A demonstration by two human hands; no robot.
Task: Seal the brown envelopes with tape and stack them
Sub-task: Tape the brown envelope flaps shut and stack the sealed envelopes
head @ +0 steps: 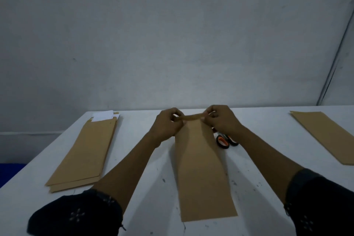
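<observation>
Stretching a short strip of tape [192,117] between them, the left hand [167,124] and the right hand [222,119] each pinch one end with thumb and fingertips, holding it just above the far end of the middle envelope [201,174], which lies flat and lengthwise on the white table [145,163]. The tape looks thin, limp and sticky, so it probably curls or clings to itself if slackened; gripping only the very ends and keeping it taut seems the safest hold. The envelope appears light and thin, likely to slide on the smooth tabletop and to crease if bent, so it is best pressed flat or lifted by its long edges. A stack of envelopes [84,155] with white paper showing at its far end lies to the left, and another envelope [325,136] lies well apart on the right. Scissors [226,141] with orange and black handles rest just beside the middle envelope, partly hidden by the right wrist. The tabletop bears small dark specks, and a plain grey wall [172,34] stands behind in dim light.
</observation>
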